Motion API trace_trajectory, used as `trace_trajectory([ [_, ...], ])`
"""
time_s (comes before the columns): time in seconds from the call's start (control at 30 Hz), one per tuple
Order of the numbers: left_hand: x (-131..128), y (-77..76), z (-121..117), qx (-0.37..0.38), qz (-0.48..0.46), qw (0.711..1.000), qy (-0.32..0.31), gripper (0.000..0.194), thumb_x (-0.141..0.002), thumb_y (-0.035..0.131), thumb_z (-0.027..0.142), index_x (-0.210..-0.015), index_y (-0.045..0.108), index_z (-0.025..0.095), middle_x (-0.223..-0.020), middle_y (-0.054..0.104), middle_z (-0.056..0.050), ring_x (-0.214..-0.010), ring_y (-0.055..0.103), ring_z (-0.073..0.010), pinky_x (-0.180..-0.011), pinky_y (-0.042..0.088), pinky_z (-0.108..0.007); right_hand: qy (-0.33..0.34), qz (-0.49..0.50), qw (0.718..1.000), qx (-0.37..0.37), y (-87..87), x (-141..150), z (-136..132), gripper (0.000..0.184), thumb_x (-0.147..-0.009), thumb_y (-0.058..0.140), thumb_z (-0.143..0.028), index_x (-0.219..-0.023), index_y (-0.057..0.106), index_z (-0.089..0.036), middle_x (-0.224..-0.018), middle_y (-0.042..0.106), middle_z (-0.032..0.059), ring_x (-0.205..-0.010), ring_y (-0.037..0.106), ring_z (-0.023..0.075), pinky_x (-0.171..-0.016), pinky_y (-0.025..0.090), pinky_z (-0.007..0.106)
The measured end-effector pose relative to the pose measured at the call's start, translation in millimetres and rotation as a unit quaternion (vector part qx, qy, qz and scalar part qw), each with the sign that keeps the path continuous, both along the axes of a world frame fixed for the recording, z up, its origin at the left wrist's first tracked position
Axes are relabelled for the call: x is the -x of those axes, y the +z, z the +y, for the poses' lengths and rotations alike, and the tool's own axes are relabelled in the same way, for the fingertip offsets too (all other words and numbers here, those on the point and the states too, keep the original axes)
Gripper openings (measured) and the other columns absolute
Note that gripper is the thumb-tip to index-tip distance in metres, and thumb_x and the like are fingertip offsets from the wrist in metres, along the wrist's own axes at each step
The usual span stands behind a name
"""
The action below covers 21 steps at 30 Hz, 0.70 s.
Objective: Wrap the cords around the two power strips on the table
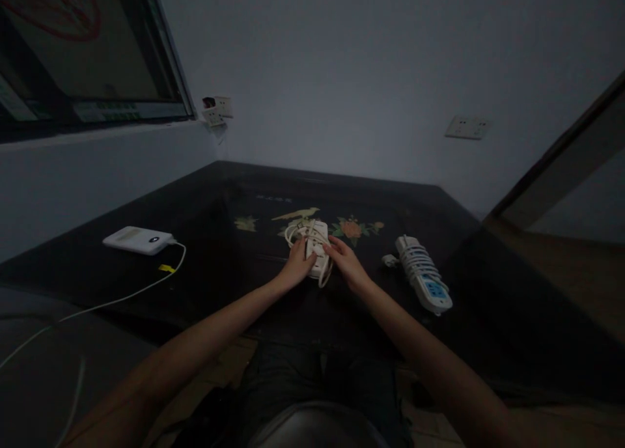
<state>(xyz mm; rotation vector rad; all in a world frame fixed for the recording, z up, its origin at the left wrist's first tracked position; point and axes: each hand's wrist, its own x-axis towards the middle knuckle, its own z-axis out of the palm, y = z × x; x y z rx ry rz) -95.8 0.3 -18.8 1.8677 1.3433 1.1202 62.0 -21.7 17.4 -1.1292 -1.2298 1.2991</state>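
A white power strip (319,259) with its cord (295,229) looped loosely about it lies on the dark table in front of me. My left hand (299,263) grips its left side, thumb on the socket face. On the opposite side, my right hand (344,259) holds the strip with the thumb on top and the fingers along the edge. A loop of cord hangs past the strip's near end. To the right rests a second power strip (430,282), its grey cord wound tightly around it and its plug beside it.
A white power bank (138,239) with a cable (122,299) running off the left edge sits on the dark table (234,194), which has a painted bird and flowers. Wall sockets (467,127) are on the back wall, others (215,114) near the window at left.
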Motion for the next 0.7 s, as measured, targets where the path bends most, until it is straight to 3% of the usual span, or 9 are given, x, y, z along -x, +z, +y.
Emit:
trace_trajectory([
  [0.13,-27.6,4.1,-40.9,0.074,-0.013,0.996,-0.046,0.07,-0.079,0.055,0.029,-0.142,0.031,0.008,-0.151,0.025,-0.019,-0.141,0.018,-0.0299,-0.116,0.012,-0.046,0.02,-0.03,0.999,0.005,8.2,-40.8,-34.5,0.059,-0.075,0.063,-0.03,-0.13,0.048,-0.017,-0.119,0.063,0.0108,-0.108,0.06,0.0211,-0.097,0.044,0.037],
  [0.23,-38.1,7.3,-71.4,0.1,-0.036,0.99,-0.088,0.07,-0.08,0.056,0.03,-0.143,0.03,0.013,-0.153,0.022,-0.015,-0.142,0.016,-0.0279,-0.116,0.012,-0.045,0.024,-0.046,0.999,-0.001,10.3,-63.7,-60.2,0.056,-0.074,0.065,-0.035,-0.126,0.052,-0.021,-0.12,0.063,0.0098,-0.112,0.057,0.0226,-0.1,0.04,0.04],
  [0.37,-35.0,21.1,-87.5,0.099,-0.078,0.985,-0.117,0.064,-0.081,0.056,0.03,-0.14,0.036,0.018,-0.147,0.036,-0.014,-0.133,0.036,-0.0277,-0.109,0.031,-0.046,-0.001,-0.097,0.995,-0.008,11.0,-81.5,-78.6,0.055,-0.077,0.062,-0.044,-0.126,0.052,-0.021,-0.125,0.058,0.0117,-0.114,0.056,0.0233,-0.101,0.04,0.042],
  [0.47,-21.2,42.8,-67.2,0.045,-0.104,0.99,-0.078,0.053,-0.08,0.056,0.024,-0.132,0.045,0.016,-0.133,0.052,-0.015,-0.111,0.056,-0.0246,-0.095,0.046,-0.043,-0.064,-0.151,0.985,-0.061,21.1,-88.7,-73.1,0.054,-0.077,0.062,-0.046,-0.124,0.053,-0.022,-0.123,0.058,0.0125,-0.113,0.055,0.0229,-0.099,0.041,0.043],
  [0.57,-8.5,60.4,-25.2,-0.019,-0.137,0.99,-0.025,0.042,-0.08,0.054,0.019,-0.122,0.053,0.017,-0.113,0.063,-0.011,-0.093,0.063,-0.019,-0.083,0.051,-0.037,-0.095,-0.148,0.976,-0.128,42.9,-90.3,-54.8,0.046,-0.078,0.059,-0.047,-0.116,0.057,-0.021,-0.115,0.062,0.011,-0.108,0.058,0.0222,-0.091,0.047,0.041],
  [0.7,-2.1,54.0,20.8,-0.023,-0.172,0.985,0.001,0.023,-0.083,0.044,0.015,-0.101,0.06,0.013,-0.088,0.068,-0.007,-0.073,0.064,-0.0143,-0.07,0.052,-0.029,-0.119,-0.095,0.972,-0.181,63.8,-82.1,-25.8,0.034,-0.079,0.057,-0.046,-0.097,0.063,-0.018,-0.091,0.068,0.0078,-0.085,0.064,0.0188,-0.074,0.051,0.033],
])
